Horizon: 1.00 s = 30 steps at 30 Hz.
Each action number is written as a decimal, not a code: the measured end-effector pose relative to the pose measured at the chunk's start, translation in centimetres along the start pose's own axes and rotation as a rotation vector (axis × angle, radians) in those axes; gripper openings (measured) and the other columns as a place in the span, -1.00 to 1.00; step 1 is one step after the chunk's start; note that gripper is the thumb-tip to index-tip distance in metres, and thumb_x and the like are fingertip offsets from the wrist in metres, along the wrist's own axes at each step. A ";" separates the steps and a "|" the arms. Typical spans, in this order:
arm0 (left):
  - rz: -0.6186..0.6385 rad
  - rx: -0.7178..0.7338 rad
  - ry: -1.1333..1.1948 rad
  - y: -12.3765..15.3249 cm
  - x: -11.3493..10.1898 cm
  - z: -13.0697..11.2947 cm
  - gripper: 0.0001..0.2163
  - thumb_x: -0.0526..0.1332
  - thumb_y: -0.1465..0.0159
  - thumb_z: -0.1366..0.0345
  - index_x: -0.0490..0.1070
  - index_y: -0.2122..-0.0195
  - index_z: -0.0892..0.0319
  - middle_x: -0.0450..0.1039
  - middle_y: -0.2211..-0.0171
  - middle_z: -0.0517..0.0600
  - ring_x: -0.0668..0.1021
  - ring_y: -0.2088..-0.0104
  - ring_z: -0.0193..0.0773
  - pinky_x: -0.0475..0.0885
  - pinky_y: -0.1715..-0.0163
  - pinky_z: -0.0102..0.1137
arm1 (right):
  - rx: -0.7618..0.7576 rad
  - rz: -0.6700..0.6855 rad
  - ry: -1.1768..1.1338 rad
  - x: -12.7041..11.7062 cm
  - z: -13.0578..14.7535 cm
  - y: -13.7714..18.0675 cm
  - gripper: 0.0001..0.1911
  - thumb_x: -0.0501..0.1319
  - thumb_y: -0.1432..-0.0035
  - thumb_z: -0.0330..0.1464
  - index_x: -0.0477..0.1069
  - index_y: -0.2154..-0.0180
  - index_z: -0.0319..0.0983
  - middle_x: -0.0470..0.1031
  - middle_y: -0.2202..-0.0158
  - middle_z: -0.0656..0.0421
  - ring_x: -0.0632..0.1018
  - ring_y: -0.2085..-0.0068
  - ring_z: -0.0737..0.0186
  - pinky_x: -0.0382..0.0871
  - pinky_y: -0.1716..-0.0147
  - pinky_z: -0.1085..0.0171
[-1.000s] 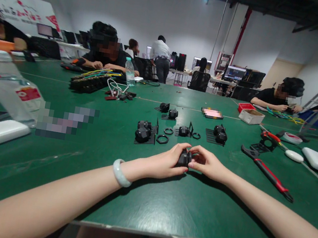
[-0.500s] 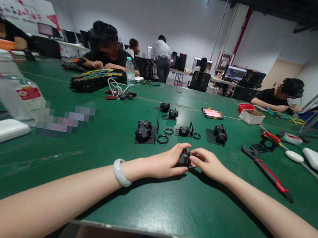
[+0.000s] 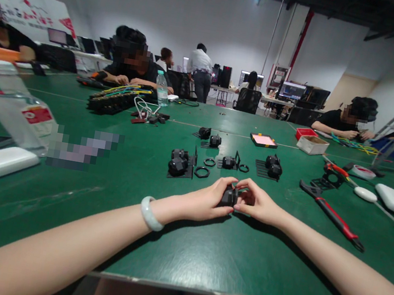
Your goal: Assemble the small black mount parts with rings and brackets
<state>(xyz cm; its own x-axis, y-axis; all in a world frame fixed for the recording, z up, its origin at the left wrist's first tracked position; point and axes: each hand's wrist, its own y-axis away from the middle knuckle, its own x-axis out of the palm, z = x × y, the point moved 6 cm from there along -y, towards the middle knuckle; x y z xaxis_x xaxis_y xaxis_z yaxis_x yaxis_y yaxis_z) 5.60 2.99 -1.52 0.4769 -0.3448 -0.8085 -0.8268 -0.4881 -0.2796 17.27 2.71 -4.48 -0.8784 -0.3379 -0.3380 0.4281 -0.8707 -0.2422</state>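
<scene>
Grips blk fitting (image 3: 228,197) btwn L hand (image 3: 207,202) thumb & fingers, over green table (image 3: 185,261); curves R hand (image 3: 262,204) at its R end, w/ thumb & index apart (pinching it or not, can't tell).

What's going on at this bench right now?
A person at a green table has both hands at a small black part. The left hand holds it; the right hand has its fingers at the part's right end, though how firmly is unclear. Just beyond lie three black rings among more black parts. A red-and-black-handled tool lies off to the right.
</scene>
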 end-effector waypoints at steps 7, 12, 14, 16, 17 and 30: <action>-0.010 0.000 0.016 0.0 0.0 0.0 -0.47 0.11 -0.07 0.30 -0.10 -0.02 0.21 0.12 0.05 0.13 0.31 0.06 -0.17 0.21 0.06 -0.26 | -0.020 -0.009 0.054 -0.1 0.1 -0.1 -0.61 0.20 0.09 -0.31 0.14 0.20 -0.23 0.24 0.30 0.19 0.34 0.40 0.42 0.27 0.39 0.36; -0.010 0.001 0.019 -0.1 0.1 0.1 -0.47 0.12 -0.06 0.31 -0.11 -0.03 0.20 0.11 0.04 0.13 0.30 0.05 -0.17 0.20 0.05 -0.26 | -0.031 -0.020 0.091 -0.3 0.2 -0.1 -0.64 0.18 0.07 -0.31 0.17 0.20 -0.24 0.27 0.28 0.17 0.35 0.37 0.39 0.28 0.36 0.34; -0.008 0.002 0.013 -0.1 0.1 0.1 -0.47 0.11 -0.07 0.32 -0.12 -0.03 0.21 0.11 0.03 0.14 0.29 0.04 -0.17 0.20 0.04 -0.27 | -0.028 -0.029 0.119 -0.4 0.2 -0.1 -0.66 0.17 0.06 -0.30 0.18 0.20 -0.24 0.28 0.28 0.16 0.36 0.36 0.38 0.27 0.35 0.33; -0.003 0.000 0.005 -0.1 0.1 0.2 -0.46 0.11 -0.07 0.32 -0.13 -0.04 0.21 0.10 0.02 0.15 0.28 0.02 -0.17 0.19 0.04 -0.27 | -0.021 -0.038 0.141 -0.5 0.2 -0.1 -0.67 0.16 0.05 -0.29 0.19 0.21 -0.24 0.30 0.28 0.16 0.37 0.36 0.36 0.27 0.35 0.32; -0.003 -0.001 0.000 -0.1 0.1 0.2 -0.46 0.11 -0.07 0.32 -0.13 -0.04 0.21 0.09 0.02 0.15 0.28 0.02 -0.17 0.19 0.04 -0.27 | -0.015 -0.041 0.153 -0.5 0.1 -0.1 -0.67 0.16 0.04 -0.28 0.20 0.21 -0.25 0.31 0.28 0.16 0.37 0.36 0.36 0.27 0.35 0.32; 0.020 -0.012 -0.026 0.0 0.2 0.3 -0.45 0.10 -0.09 0.30 -0.15 -0.05 0.22 0.07 0.00 0.16 0.25 0.00 -0.16 0.19 0.02 -0.28 | 0.010 -0.058 0.302 -0.7 0.2 -0.3 -0.75 0.04 -0.06 -0.23 0.28 0.27 -0.26 0.30 0.36 0.17 0.38 0.40 0.36 0.28 0.38 0.33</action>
<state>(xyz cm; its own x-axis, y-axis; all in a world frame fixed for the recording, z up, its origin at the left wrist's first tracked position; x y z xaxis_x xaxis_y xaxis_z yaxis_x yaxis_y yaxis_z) 5.64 3.19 -1.87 0.4525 -0.3332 -0.8272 -0.8321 -0.4914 -0.2573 17.71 3.12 -4.03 -0.7980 -0.1674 -0.5789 0.3757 -0.8892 -0.2609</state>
